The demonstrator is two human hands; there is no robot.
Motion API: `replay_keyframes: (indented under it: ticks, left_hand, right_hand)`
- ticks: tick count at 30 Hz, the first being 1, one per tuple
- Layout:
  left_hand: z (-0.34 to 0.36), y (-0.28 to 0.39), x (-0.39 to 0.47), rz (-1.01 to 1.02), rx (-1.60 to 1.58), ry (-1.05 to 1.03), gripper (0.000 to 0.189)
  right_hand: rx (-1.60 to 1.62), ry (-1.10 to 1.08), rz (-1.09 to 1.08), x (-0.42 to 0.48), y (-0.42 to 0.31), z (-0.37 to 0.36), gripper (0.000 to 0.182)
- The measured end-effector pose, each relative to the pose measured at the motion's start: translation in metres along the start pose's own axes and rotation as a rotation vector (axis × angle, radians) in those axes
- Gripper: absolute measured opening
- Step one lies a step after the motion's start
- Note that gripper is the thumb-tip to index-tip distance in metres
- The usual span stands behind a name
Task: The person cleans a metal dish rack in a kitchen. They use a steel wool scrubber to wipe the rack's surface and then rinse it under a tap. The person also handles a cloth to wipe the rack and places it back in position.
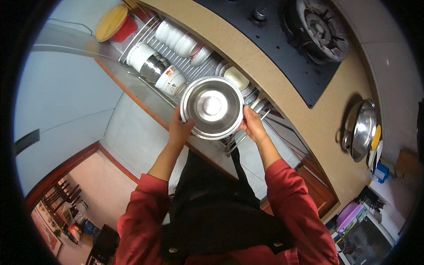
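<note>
A round stainless steel bowl (212, 107), its shiny inside facing up, is held between both hands above an open pull-out dish rack (198, 68). My left hand (180, 127) grips the rim at the left, the thumb over the edge. On the right side of the rim my right hand (253, 122) holds on, thumb up. Behind the bowl, the wire rack bears a row of white bowls (175, 38), a white enamel-like container (140, 56), a steel container (155, 68) and a patterned white bowl (171, 80). Part of the rack is hidden beneath the steel bowl.
A tan countertop (294, 89) curves along the right, with a black gas hob (278, 43) and a steel pan (362, 131). A red container with a wooden lid (112, 23) stands beyond the rack. The drawer's front edge (145, 111) runs before my body.
</note>
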State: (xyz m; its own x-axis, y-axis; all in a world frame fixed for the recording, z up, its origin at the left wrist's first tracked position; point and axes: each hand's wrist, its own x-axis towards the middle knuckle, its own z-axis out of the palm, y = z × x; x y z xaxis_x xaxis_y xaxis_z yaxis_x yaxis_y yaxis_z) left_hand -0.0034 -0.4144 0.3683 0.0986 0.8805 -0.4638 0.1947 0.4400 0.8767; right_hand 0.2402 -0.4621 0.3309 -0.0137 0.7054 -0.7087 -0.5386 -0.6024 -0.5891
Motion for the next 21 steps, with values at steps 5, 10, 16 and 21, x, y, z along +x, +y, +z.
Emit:
replay_keyframes:
  ticks: [5, 10, 16, 21]
  left_hand:
    - [0.003, 0.012, 0.037, -0.135, 0.013, 0.253, 0.045]
    - [-0.004, -0.001, 0.055, 0.035, -0.004, 0.350, 0.041]
    - [-0.021, -0.016, 0.072, 0.157, 0.230, 0.438, 0.041]
    - [-0.012, 0.003, 0.074, 0.266, 0.640, 0.454, 0.049]
  right_hand:
    - [-0.575, 0.640, -0.428, 0.139, 0.027, -0.049, 0.032]
    - [-0.545, 0.556, -0.014, 0.218, 0.031, -0.095, 0.029]
    - [-0.173, 0.538, 0.067, 0.195, 0.015, -0.067, 0.026]
    - [0.020, 0.493, 0.071, 0.153, 0.006, -0.057, 0.027]
